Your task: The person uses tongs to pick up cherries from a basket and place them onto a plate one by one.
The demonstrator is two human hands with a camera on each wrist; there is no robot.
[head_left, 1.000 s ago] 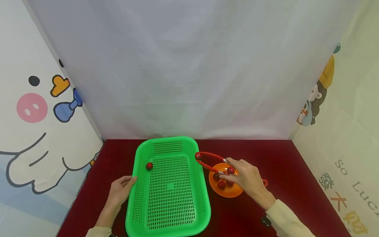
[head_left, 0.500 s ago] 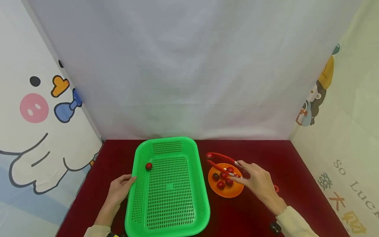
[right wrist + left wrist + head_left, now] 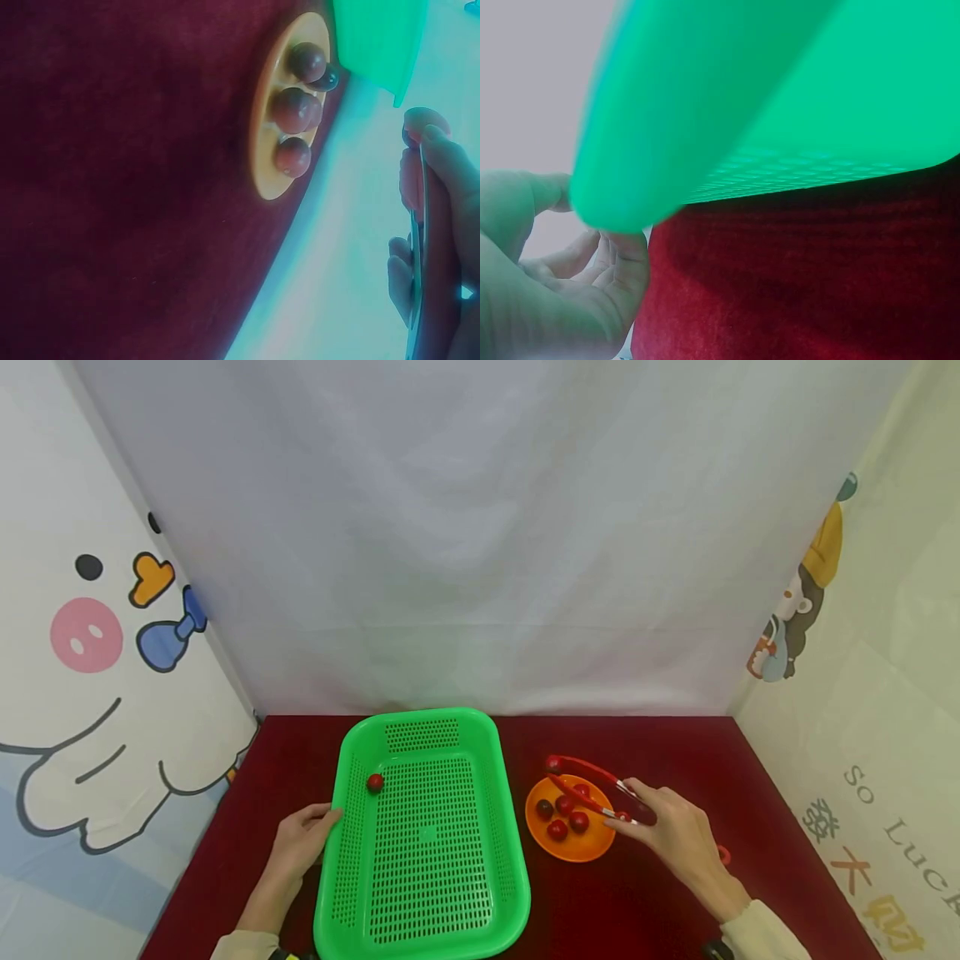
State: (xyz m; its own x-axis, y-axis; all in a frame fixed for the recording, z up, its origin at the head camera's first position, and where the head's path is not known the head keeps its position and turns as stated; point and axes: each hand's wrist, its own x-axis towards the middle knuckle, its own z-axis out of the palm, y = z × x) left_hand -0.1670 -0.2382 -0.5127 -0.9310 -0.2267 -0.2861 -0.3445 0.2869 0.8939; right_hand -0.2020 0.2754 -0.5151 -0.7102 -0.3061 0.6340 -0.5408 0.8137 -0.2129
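My left hand (image 3: 298, 843) grips the left rim of a green perforated plastic basket (image 3: 427, 881); in the left wrist view the thumb and fingers close about the basket's rim (image 3: 641, 180). A single small round red fruit (image 3: 375, 783) lies inside, near the left wall. My right hand (image 3: 678, 835) holds red tongs (image 3: 588, 768) by their metal middle, thumb on one arm and fingers on the other. At the tips is another round red fruit (image 3: 553, 764), above the back edge of an orange plate (image 3: 594, 846). Several dark red fruits (image 3: 557, 830) lie on that plate.
A dark red cloth (image 3: 622, 902) covers the table under basket and plate. Behind it hangs a pale grey backdrop (image 3: 480, 568). Printed cartoon panels stand at the left (image 3: 112, 710) and right (image 3: 885, 735).
My right hand has drawn the tongs and the fruit at their tips rightward and slightly toward me, from beside the basket's right rim to over the plate. The left hand stays at the rim.
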